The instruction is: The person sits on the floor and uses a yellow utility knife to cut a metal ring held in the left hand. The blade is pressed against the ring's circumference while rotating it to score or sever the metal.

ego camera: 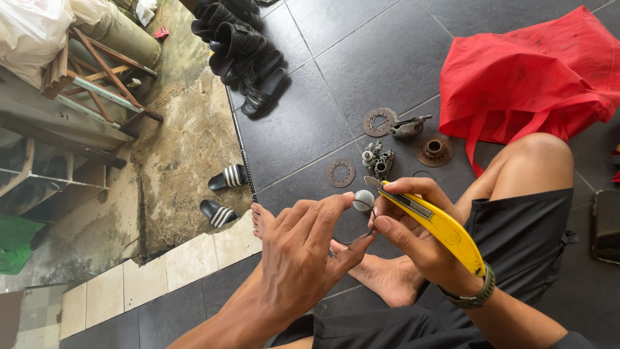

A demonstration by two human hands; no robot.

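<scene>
My left hand (pixel 303 252) pinches a small round grey metal part (pixel 363 200) between thumb and fingers, with a thin wire ring hanging below it. My right hand (pixel 413 232) grips a yellow utility knife (pixel 439 226), its blade tip right beside the metal part. Both hands are held above my crossed legs and bare feet over the dark tiled floor. A watch sits on my right wrist.
Several metal parts lie ahead on the floor: two flat toothed discs (pixel 340 172), a rusty gear (pixel 434 150), a small assembly (pixel 378 160). A red cloth bag (pixel 529 71) lies right. Black sandals (pixel 242 45) and striped slippers (pixel 223 194) sit left, beside a wooden frame (pixel 90 84).
</scene>
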